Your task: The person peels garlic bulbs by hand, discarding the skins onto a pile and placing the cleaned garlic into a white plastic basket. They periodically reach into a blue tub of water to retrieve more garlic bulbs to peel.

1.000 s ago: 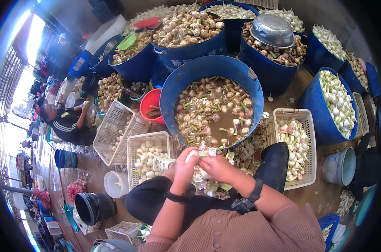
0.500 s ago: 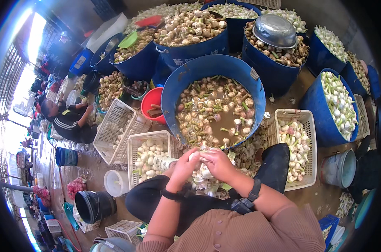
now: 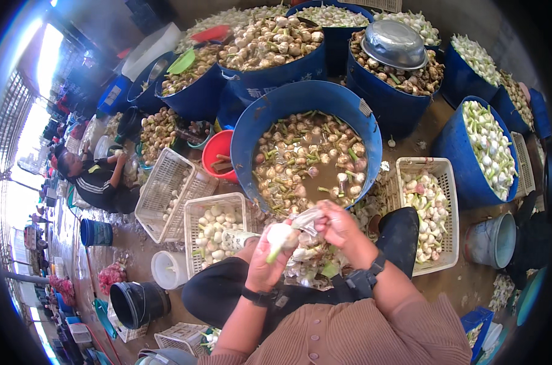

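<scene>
In my left hand (image 3: 263,267) rests a white garlic bulb (image 3: 281,235), its short green stem pointing down between the fingers. My right hand (image 3: 341,226) pinches a strip of pale garlic skin (image 3: 308,220) beside the bulb; whether the strip is still attached I cannot tell. Both hands are above my lap, just this side of a blue tub (image 3: 242,125) where unpeeled garlic floats in brown water. Loose peelings (image 3: 309,267) lie heaped below my hands, between my legs.
To the left stands a white crate (image 3: 190,204) of peeled bulbs; another crate (image 3: 449,182) of garlic is at the right. A red bucket (image 3: 218,146) adjoins the tub. Large blue barrels (image 3: 385,100) line the back. A co-worker (image 3: 99,179) sits at the far left.
My hands have moved apart from being pressed together. The bulb now shows in the left hand, and the right has drawn a strip of skin up and to the right.
</scene>
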Motion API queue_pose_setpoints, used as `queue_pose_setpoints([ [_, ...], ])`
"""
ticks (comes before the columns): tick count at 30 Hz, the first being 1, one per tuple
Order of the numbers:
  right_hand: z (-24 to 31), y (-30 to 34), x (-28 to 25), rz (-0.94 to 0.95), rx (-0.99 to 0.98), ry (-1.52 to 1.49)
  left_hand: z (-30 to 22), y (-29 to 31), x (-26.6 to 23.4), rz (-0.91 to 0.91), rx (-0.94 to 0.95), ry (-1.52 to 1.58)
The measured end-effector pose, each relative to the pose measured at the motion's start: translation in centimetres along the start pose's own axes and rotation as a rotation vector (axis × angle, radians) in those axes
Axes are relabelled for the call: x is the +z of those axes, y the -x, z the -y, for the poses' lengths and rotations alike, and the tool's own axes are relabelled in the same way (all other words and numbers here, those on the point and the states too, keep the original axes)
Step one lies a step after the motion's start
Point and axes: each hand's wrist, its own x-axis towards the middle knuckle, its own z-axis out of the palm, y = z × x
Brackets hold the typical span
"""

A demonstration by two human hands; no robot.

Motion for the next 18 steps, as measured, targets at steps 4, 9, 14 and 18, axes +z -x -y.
queue_pose_setpoints([
  [4,1.6,0.9,-2.5,0.198,-0.071,1.126,-0.6,-0.2,-0.9,-0.087,0.135,0.112],
  [9,-0.5,3.8,5.2,0.324,-0.226,1.549,-0.2,-0.5,0.0,-0.174,0.338,-0.652],
  [14,-2.6,3.7,5.6,0.320,-0.737,1.871,-1.6,0.1,-0.1,-0.137,0.216,-0.545],
  [18,-2.5,4.3,5.2,0.518,-1.176,2.006,-2.1,-0.3,-0.8,-0.238,-0.095,-1.027],
])
